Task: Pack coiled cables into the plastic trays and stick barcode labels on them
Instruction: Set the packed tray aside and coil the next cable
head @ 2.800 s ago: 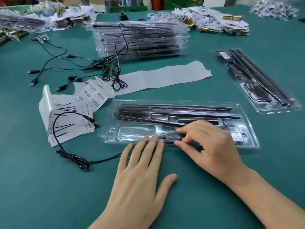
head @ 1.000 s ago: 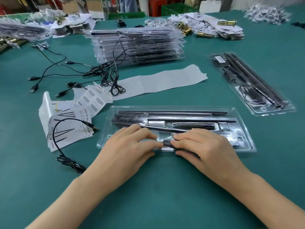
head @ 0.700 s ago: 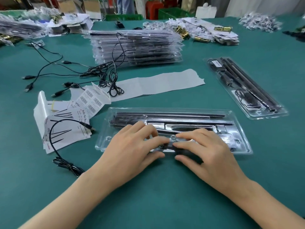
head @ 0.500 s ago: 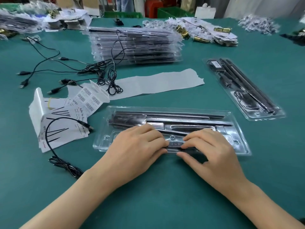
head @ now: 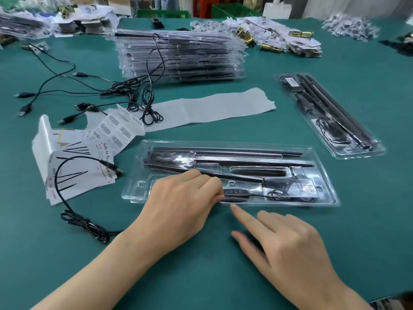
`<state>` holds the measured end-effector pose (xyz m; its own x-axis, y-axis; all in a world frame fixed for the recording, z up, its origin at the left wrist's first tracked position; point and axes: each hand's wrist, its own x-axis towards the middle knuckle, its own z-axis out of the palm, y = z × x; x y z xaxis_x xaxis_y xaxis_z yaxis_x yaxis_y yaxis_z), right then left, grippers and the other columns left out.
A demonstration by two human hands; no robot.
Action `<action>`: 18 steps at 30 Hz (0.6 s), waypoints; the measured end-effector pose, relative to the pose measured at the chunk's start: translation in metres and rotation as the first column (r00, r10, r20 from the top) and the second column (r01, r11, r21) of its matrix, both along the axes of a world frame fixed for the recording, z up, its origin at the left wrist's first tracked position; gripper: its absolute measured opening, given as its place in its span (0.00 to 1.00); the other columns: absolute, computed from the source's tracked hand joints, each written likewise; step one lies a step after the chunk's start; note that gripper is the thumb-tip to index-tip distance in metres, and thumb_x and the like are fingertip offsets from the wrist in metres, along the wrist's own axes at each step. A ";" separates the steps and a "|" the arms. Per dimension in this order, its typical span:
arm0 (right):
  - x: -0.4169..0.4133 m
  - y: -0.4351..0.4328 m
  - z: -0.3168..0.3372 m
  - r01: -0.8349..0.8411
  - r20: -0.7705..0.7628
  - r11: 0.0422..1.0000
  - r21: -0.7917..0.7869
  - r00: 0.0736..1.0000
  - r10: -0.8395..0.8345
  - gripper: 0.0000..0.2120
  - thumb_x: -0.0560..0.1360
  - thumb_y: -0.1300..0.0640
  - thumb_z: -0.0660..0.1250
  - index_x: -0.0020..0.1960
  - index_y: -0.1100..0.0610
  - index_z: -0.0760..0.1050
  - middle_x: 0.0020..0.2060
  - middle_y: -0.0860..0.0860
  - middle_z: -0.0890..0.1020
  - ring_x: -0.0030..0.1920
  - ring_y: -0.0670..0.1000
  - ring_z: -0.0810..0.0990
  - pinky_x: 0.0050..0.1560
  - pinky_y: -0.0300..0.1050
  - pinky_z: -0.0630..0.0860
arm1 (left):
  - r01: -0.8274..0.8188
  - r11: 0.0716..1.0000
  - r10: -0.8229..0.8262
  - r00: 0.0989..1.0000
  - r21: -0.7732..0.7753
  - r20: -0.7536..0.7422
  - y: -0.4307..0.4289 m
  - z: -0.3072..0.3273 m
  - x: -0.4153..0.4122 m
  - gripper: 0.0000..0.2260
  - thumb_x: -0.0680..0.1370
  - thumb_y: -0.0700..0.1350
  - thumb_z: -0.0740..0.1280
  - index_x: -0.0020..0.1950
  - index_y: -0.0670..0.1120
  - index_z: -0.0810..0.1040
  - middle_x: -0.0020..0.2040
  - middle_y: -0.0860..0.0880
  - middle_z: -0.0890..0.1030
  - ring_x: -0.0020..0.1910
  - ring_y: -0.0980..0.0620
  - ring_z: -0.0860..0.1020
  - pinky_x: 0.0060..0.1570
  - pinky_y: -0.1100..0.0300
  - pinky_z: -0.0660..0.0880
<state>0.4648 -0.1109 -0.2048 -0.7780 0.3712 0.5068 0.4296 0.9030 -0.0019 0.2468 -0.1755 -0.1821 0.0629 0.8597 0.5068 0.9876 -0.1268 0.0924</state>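
A clear plastic tray [head: 324,193] lies before me on the green table, holding black rods, a small black controller [head: 237,193] with a row of buttons and a coiled cable [head: 281,194]. My left hand [head: 183,204] rests on the tray's front left part, its curled fingertips pinching the controller's left end. My right hand [head: 283,247] lies on the table just in front of the tray, holding nothing, with its index finger stretched toward the tray's front edge. A sheet of barcode labels [head: 120,130] lies left of the tray.
A loose black USB cable [head: 67,198] loops over printed leaflets [head: 78,173] at the left. More cables [head: 134,92] tangle behind, by a stack of packed trays [head: 181,54]. A white paper strip [head: 212,108] and a second packed tray [head: 330,117] lie beyond.
My right hand has drawn back off the controller and the tray onto the table. My left hand stays at the controller's left end.
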 end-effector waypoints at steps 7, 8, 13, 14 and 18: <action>-0.003 -0.008 -0.002 0.064 0.010 0.998 -0.019 0.998 -0.064 0.20 0.80 0.45 0.64 0.66 0.55 0.82 0.32 0.46 0.72 0.31 0.48 0.71 0.30 0.46 0.73 | -0.013 1.000 0.012 1.000 0.015 0.021 0.000 -0.003 0.001 0.09 0.82 0.49 0.66 0.43 0.49 0.79 0.39 0.57 0.82 0.38 0.53 0.80 0.26 0.56 0.71; -0.002 -0.008 -0.002 0.065 0.007 0.997 -0.032 0.998 -0.065 0.20 0.80 0.45 0.64 0.65 0.54 0.83 0.32 0.46 0.72 0.31 0.48 0.71 0.30 0.45 0.73 | -0.015 1.000 0.014 0.999 0.018 0.029 0.000 -0.003 0.001 0.09 0.82 0.48 0.66 0.43 0.49 0.79 0.39 0.57 0.82 0.38 0.52 0.80 0.26 0.54 0.72; -0.005 -0.010 0.000 0.085 0.039 0.994 -0.073 0.996 -0.082 0.21 0.80 0.45 0.63 0.67 0.55 0.81 0.32 0.47 0.72 0.30 0.50 0.73 0.28 0.47 0.75 | -0.028 0.999 0.026 0.998 0.037 0.057 0.001 -0.004 0.002 0.08 0.82 0.47 0.67 0.43 0.49 0.79 0.38 0.56 0.82 0.38 0.51 0.81 0.25 0.52 0.74; -0.005 -0.010 0.001 0.088 0.045 0.993 -0.074 0.995 -0.085 0.22 0.80 0.45 0.63 0.67 0.55 0.81 0.32 0.47 0.72 0.30 0.50 0.73 0.28 0.47 0.75 | -0.029 0.999 0.026 0.998 0.037 0.062 0.001 -0.005 0.002 0.08 0.82 0.47 0.67 0.43 0.49 0.79 0.38 0.56 0.82 0.38 0.51 0.81 0.25 0.52 0.74; -0.006 -0.014 0.002 0.099 0.084 0.993 -0.060 0.992 -0.094 0.23 0.80 0.46 0.61 0.69 0.56 0.79 0.33 0.47 0.73 0.31 0.50 0.74 0.28 0.47 0.75 | -0.040 0.999 0.037 0.996 0.037 0.079 0.000 -0.006 0.002 0.09 0.83 0.48 0.66 0.44 0.49 0.79 0.38 0.56 0.82 0.38 0.51 0.81 0.26 0.52 0.73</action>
